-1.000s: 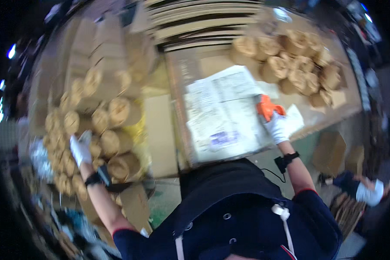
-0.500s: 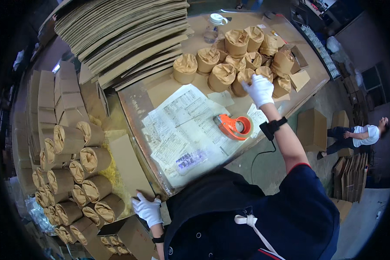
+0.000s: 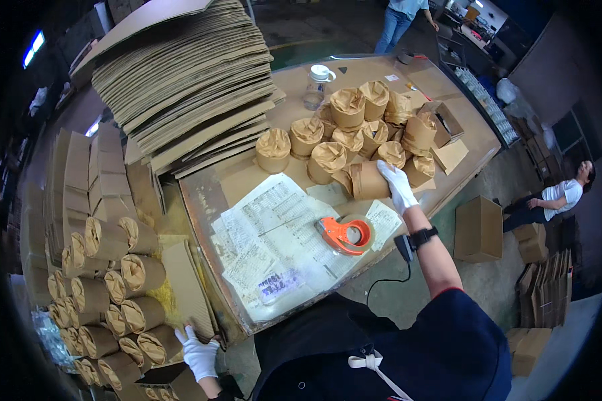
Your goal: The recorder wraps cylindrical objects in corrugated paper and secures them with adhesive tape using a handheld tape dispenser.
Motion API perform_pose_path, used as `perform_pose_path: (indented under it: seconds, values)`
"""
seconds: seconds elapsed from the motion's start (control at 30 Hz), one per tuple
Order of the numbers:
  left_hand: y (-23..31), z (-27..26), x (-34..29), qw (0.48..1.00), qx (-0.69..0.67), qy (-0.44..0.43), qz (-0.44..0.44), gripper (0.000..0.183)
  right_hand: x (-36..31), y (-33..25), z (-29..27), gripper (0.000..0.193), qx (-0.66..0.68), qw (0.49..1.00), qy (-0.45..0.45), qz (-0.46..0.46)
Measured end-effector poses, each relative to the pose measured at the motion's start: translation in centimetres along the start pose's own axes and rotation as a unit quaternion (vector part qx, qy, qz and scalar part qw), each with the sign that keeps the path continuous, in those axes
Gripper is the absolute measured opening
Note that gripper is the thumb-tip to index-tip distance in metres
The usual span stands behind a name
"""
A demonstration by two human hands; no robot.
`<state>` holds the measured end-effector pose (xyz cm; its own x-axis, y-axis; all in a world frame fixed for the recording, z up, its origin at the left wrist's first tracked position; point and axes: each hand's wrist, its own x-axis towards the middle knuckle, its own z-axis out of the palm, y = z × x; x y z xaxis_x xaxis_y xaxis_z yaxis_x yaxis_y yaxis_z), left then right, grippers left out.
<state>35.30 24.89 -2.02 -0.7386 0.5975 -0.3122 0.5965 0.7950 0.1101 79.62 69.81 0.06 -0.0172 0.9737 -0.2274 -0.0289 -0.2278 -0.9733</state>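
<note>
My right hand, in a white glove, is closed on a brown paper-wrapped roll. The roll lies tipped on its side at the near edge of the cluster, its crumpled paper end facing left. Several similar wrapped rolls stand close together on the table, some stacked. Down at the lower left, my gloved left hand has its fingers apart and holds nothing. It is beside a flat cardboard piece and close to a pile of wrapped rolls lying on their sides.
An orange tape dispenser rests on printed papers. Beyond are a lidded clear bottle, a tall stack of flat cardboard and a small open box. Two people are farther off, one at right near an open carton.
My right hand has gripped one wrapped roll, drawn it nearer and tipped it on its side. The whole view has shifted, and a person now shows beyond the table.
</note>
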Motion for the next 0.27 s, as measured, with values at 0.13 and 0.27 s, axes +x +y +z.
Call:
perform_pose_path:
  seconds: [0.13,0.27]
  values:
    - [3.3,-3.8,-0.8,0.994,-0.108,0.016,0.020,0.088,-5.2,-3.2,0.7,0.037,0.022,0.999,-0.007,0.027]
    - [7.2,-5.8,-3.9,0.992,-0.076,0.060,0.077,0.075,-6.5,-2.3,0.5,0.039,0.053,0.977,-0.176,0.106]
